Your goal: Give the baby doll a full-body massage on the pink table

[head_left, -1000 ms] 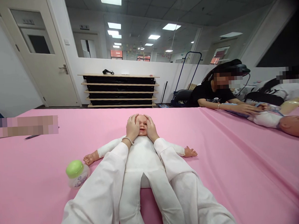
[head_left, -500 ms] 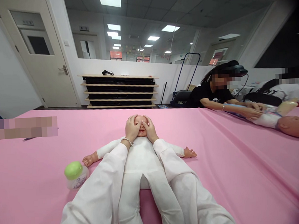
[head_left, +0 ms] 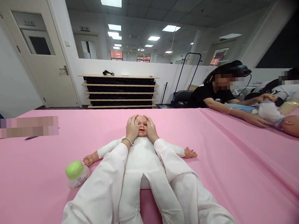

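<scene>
A baby doll (head_left: 143,155) with a white cloth body lies on its back, its arms spread and its legs toward me. My left hand (head_left: 132,128) rests against the left side of the doll's head (head_left: 142,125), fingers stretched over the temple. On the opposite side my right hand (head_left: 151,128) lies the same way, its fingers along the head. Between the two hands the doll's eyes, nose and mouth show. Near the doll's hand at the left stands a jar with a green lid (head_left: 74,170), partly behind my left sleeve.
A pink cloth (head_left: 38,198) covers the table. At the right, a person in black (head_left: 217,95) handles another doll (head_left: 294,124). Another person (head_left: 292,91) sits beyond. Behind the table are a low stack of shelves (head_left: 119,90) and a dark folding chair (head_left: 182,97).
My thumbs have slid outward from the middle of the doll's face to its sides, uncovering its eyes. At the right, the person's hands have moved apart around the other doll.
</scene>
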Demonstrator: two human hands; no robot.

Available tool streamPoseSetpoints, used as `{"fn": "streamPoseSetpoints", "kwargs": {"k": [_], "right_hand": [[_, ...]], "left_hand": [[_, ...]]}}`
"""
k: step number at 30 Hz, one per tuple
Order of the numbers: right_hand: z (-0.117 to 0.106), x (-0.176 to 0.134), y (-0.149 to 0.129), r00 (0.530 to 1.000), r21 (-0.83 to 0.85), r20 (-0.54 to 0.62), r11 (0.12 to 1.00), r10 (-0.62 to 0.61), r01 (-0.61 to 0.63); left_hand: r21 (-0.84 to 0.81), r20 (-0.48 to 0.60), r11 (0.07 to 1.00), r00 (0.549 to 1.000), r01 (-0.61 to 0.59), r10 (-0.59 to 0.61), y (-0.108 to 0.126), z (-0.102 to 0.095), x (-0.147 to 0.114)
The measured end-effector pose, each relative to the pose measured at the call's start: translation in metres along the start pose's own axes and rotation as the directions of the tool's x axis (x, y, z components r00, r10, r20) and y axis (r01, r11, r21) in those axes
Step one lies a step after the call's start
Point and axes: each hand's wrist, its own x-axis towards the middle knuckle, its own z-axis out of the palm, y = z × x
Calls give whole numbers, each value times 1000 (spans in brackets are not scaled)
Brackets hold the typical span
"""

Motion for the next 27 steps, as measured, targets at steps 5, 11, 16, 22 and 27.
{"fn": "streamPoseSetpoints", "kwargs": {"k": [5,11,16,22,27], "right_hand": [[-2,-3,-3,998,-19,39,999,-40,41],[-2,-4,-4,998,-52,34,997,-62,63],[-1,-2,-6,1000,-63,19,998,-20,21],[1,0,-3,1000,-59,-16,998,4,-5],[1,-1,-4,1000,-49,-20,999,8,-9]], "left_hand": [[21,11,1000,1000,-20,20,1,-2,-2],[39,3,998,999,-44,44,1,-3,-3],[25,7,999,999,-46,46,1,-2,-2],[-11,-4,1000,1000,-28,28,0,-1,0],[-15,-1,1000,1000,-22,22,1,-1,0]]}}
